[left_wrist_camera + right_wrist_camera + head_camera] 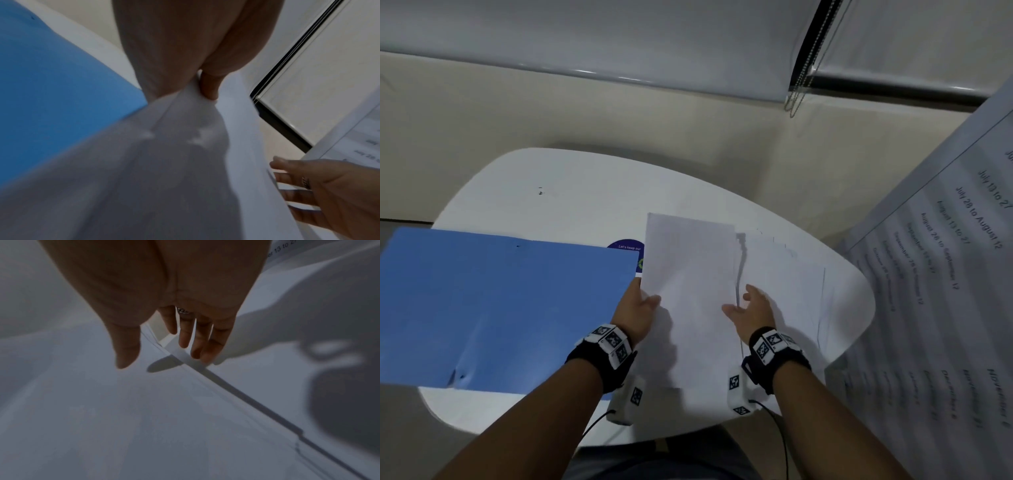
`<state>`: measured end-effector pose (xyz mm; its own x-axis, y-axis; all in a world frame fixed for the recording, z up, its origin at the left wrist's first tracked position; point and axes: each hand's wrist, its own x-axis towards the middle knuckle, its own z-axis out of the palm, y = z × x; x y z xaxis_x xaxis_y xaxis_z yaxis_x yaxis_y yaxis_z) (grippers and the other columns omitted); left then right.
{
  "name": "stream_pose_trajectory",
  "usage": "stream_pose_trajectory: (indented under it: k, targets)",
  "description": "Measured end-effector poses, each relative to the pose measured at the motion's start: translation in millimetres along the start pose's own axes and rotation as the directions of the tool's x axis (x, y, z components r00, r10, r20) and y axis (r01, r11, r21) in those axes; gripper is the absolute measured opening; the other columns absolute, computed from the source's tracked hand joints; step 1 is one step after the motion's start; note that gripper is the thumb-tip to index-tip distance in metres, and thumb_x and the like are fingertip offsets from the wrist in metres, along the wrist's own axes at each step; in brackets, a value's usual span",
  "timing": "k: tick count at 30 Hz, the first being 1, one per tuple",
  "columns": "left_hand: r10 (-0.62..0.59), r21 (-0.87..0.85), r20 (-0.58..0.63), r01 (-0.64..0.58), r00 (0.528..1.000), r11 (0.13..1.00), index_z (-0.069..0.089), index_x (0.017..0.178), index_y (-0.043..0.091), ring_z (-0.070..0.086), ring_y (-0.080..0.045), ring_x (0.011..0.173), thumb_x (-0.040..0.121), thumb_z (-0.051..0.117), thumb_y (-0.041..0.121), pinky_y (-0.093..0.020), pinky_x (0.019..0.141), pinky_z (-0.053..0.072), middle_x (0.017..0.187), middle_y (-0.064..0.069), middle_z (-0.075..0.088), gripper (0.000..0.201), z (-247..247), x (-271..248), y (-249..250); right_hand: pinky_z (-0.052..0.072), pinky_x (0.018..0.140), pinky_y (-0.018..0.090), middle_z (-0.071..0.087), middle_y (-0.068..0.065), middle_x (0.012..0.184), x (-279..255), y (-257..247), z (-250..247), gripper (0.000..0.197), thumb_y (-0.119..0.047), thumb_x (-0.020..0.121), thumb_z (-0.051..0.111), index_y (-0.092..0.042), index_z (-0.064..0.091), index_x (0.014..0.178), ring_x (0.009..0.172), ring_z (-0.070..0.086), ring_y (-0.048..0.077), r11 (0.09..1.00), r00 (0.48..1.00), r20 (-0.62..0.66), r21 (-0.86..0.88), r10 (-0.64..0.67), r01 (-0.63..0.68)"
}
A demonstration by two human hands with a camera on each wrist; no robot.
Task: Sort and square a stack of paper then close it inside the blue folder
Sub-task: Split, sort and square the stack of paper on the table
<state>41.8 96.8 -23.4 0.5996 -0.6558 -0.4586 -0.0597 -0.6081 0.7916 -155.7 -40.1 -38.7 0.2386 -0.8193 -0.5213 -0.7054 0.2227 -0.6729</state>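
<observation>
An open blue folder [503, 308] lies on the left of the white table [544, 192], overhanging its left edge. My left hand [642, 305] pinches the left edge of a raised white sheet [688, 274], thumb on top, fingers hidden beneath; in the left wrist view the sheet [164, 162] bends under that grip. Right of it, several loose white sheets [791, 274] lie fanned on the table. My right hand [751, 308] hovers over them, fingers straight and spread, holding nothing. In the right wrist view its fingertips [195, 352] sit just above a sheet edge [226, 382].
A large printed schedule sheet [941, 274] hangs at the right, close to the table's edge. A round purple sticker [628, 248] peeks out between folder and paper. A window blind with a bead chain [801, 75] runs along the back wall.
</observation>
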Motion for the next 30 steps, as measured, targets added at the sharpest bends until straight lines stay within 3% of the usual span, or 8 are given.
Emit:
stream_pose_trajectory:
  k: [3,7,11,14,17,21,26,30]
  targets:
    - [0.165,-0.145,0.056,-0.156,0.985,0.977,0.056,0.124,0.031,0.061,-0.03,0.114,0.088,0.059,0.04,-0.052,0.101,0.047,0.123,-0.013,0.065,0.037,-25,-17,8,0.049,0.101,0.044,0.045,-0.004,0.144,-8,-22,-21,0.098,-0.035,0.069,0.086,-0.022,0.03,0.148,0.121,0.055,0.021,0.97,0.995,0.04,0.228,-0.091,0.079]
    - [0.364,-0.329,0.08,-0.32,0.928,0.888,0.049,0.141,0.015,0.06,-0.014,0.124,0.1,0.054,0.001,-0.03,0.101,0.049,0.134,0.001,0.065,0.044,-49,-35,53,0.056,0.091,0.044,0.074,-0.003,0.105,-32,-74,-54,0.048,-0.021,0.067,0.088,-0.022,0.067,0.11,0.096,0.07,0.014,0.863,0.958,0.018,0.441,-0.285,0.249]
    - [0.511,-0.3,-0.045,-0.5,0.858,0.812,0.047,0.14,0.007,0.061,-0.005,0.118,0.098,0.055,-0.001,-0.017,0.093,0.049,0.129,0.003,0.064,0.043,-54,-39,86,0.057,0.086,0.033,0.076,-0.001,0.096,-55,-103,-73,0.033,-0.022,0.068,0.088,-0.017,0.071,0.096,0.092,0.072,0.012,0.765,0.903,-0.187,0.482,-0.387,0.428]
    - [0.461,-0.313,-0.043,-0.45,0.886,0.836,0.041,0.143,0.014,0.059,-0.001,0.119,0.096,0.061,0.005,-0.022,0.098,0.049,0.126,0.014,0.062,0.051,-50,-38,83,0.054,0.075,0.014,0.073,-0.012,0.093,-65,-103,-70,0.035,-0.005,0.069,0.085,-0.024,0.067,0.093,0.086,0.07,-0.002,0.72,0.883,-0.208,0.516,-0.42,0.464]
    - [0.38,-0.329,-0.035,-0.37,0.924,0.869,0.04,0.141,0.03,0.059,-0.007,0.121,0.085,0.072,0.021,-0.042,0.102,0.051,0.128,0.015,0.061,0.065,-46,-33,74,0.054,0.07,0.016,0.074,-0.014,0.084,-71,-105,-67,0.04,0.0,0.067,0.085,-0.023,0.067,0.095,0.081,0.071,0.0,0.722,0.874,-0.193,0.499,-0.445,0.478]
    - [0.343,-0.375,-0.068,-0.343,0.937,0.861,0.044,0.132,0.041,0.06,-0.004,0.115,0.084,0.076,0.011,-0.038,0.096,0.053,0.127,0.015,0.06,0.065,-43,-26,77,0.056,0.075,0.023,0.072,-0.006,0.094,-76,-123,-69,0.042,-0.006,0.069,0.085,-0.018,0.066,0.104,0.088,0.07,0.01,0.652,0.84,-0.285,0.533,-0.461,0.539]
    - [0.31,-0.462,-0.129,-0.334,0.942,0.821,0.048,0.131,0.028,0.065,-0.002,0.104,0.086,0.073,0.003,-0.025,0.084,0.056,0.119,0.01,0.065,0.058,-41,-27,85,0.046,0.078,0.013,0.064,-0.006,0.089,-72,-140,-65,0.016,-0.018,0.085,0.071,-0.018,0.067,0.1,0.083,0.06,0.002,0.597,0.778,-0.478,0.505,-0.407,0.623]
    - [0.318,-0.517,-0.137,-0.342,0.938,0.785,0.053,0.126,0.02,0.068,-0.015,0.103,0.088,0.072,0.009,-0.036,0.084,0.057,0.112,0.004,0.07,0.043,-42,-29,91,0.05,0.093,0.037,0.062,0.004,0.104,-66,-128,-61,0.019,-0.029,0.089,0.061,-0.029,0.063,0.108,0.099,0.06,0.017,0.631,0.79,-0.467,0.486,-0.398,0.605]
